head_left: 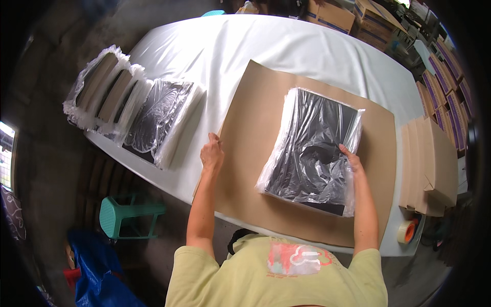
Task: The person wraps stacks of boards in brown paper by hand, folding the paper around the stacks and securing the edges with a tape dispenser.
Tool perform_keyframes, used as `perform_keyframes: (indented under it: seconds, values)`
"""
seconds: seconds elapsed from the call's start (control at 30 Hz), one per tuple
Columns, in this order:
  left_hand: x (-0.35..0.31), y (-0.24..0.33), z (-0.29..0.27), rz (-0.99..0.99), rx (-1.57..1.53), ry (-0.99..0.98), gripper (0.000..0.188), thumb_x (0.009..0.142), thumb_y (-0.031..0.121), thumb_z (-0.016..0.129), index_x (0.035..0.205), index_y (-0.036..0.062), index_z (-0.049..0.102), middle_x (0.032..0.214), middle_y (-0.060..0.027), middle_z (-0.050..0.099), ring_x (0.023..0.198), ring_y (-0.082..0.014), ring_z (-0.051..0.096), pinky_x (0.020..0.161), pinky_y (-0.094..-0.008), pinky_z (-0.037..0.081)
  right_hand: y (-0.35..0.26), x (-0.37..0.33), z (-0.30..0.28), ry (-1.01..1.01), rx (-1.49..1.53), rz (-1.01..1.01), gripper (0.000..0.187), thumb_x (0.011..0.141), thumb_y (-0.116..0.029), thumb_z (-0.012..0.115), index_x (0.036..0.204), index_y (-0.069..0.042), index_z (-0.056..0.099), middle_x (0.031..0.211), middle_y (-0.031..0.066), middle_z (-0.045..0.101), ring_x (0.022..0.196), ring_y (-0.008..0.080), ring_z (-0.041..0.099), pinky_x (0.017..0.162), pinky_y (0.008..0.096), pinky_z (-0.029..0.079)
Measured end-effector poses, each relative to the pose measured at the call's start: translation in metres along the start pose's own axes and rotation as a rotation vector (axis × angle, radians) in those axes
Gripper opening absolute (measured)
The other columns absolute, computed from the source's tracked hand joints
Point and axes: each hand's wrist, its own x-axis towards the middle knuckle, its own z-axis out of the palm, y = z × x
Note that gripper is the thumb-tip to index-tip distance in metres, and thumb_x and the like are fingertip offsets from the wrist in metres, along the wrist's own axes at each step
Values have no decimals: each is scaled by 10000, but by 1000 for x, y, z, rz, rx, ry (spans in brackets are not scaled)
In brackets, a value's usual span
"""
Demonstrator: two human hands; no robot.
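Spreading beneath a plastic-covered dark bundle (312, 148), a brown paper sheet (245, 117) lies flat, with no side of it folded over the load. The left hand (211, 153) has its fingers curled closed, apparently pinching the sheet's left edge; the right hand (352, 158) rests at the bundle's right side, thumb on top, its other fingers too hidden to tell whether they grip. The bundle sits right of the sheet's middle, its clear film loose and creased. Progress, as judged here, is early for this piece: paper laid and bundle placed, folding not yet done. Similar film-covered bundles (161, 117) at the left bear no paper, while brown packages (429, 163) at the right look finished.

The work surface is a table under a pale, wrinkled cover (189, 46), with a tape roll (407, 232) near its right corner. Beyond stand cardboard cartons (376, 23) and purple-banded boxes (445, 92); at lower left, a green stool (120, 217) and blue sheeting (97, 271) occupy a dim floor.
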Motion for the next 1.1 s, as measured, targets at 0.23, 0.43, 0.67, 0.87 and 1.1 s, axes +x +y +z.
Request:
perform_keyframes:
  seconds: [0.23,0.43,0.67,0.87,1.1]
  values:
    - [-5,37,-37,100,20,20,105,863,163,521,862,72,468,629,-159,612,636,-362,617,583,-449,460,-10,-15,11,3,-63,17,604,635,-328,826,987,108,598,889,151,657,751,223,646,707,326,510]
    - [-5,57,-75,109,-133,-156,230,822,199,590,1008,68,623,656,-124,639,621,-290,631,598,-399,478,-7,-14,6,28,-117,-7,663,609,-350,839,1012,114,591,925,163,651,787,218,642,727,326,502]
    - [-11,100,-100,134,-373,-368,376,780,75,621,1154,46,587,700,-71,647,597,-133,589,605,-277,476,0,0,-8,58,-164,45,738,558,-420,849,992,122,599,923,167,651,799,213,643,720,332,511]
    - [-23,129,-94,277,-525,-492,558,795,38,581,1330,86,430,776,-49,571,590,-82,497,575,-243,445,-9,-5,0,82,-212,-12,667,608,-376,831,975,126,588,912,148,655,765,207,645,724,318,521]
    - [-44,184,-72,293,-938,-731,522,848,-7,549,1348,55,409,837,45,507,638,-14,443,531,-177,360,-13,-5,-25,98,-156,32,610,628,-343,819,1001,91,609,904,137,665,762,209,653,728,321,525]
